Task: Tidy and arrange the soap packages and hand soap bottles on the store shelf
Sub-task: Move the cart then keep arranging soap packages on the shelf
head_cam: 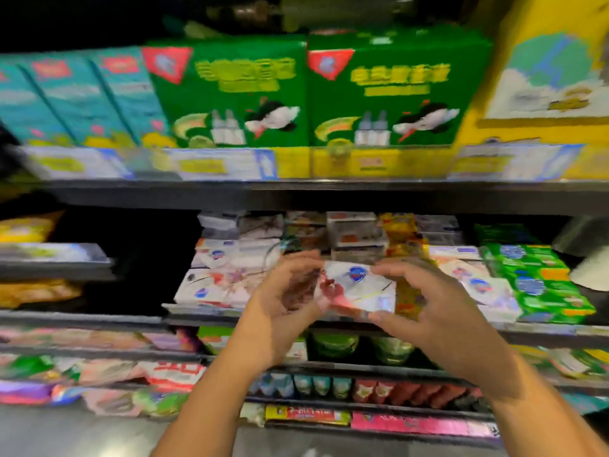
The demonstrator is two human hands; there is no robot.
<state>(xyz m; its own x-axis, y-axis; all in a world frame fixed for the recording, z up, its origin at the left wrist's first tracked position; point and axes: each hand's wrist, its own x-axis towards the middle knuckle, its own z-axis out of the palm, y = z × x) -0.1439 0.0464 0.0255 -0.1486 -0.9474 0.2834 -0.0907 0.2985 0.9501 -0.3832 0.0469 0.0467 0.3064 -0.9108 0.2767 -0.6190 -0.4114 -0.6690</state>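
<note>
The store shelf (pixel 329 192) fills the view, all of it smeared by motion blur. Two big green boxes (pixel 230 90) stand side by side on its upper level, with teal boxes (pixel 82 94) to their left. On the middle level, stacks of white soap packages (pixel 214 285) reach the front edge, and green packages (pixel 534 285) lie toward the right end. Just before that front edge, near its middle, is a single soap package (pixel 359 288) — the left hand (pixel 280 301) grips its left end and the right hand (pixel 428 308) its right end, fingers (pixel 393 268) curled round it.
</note>
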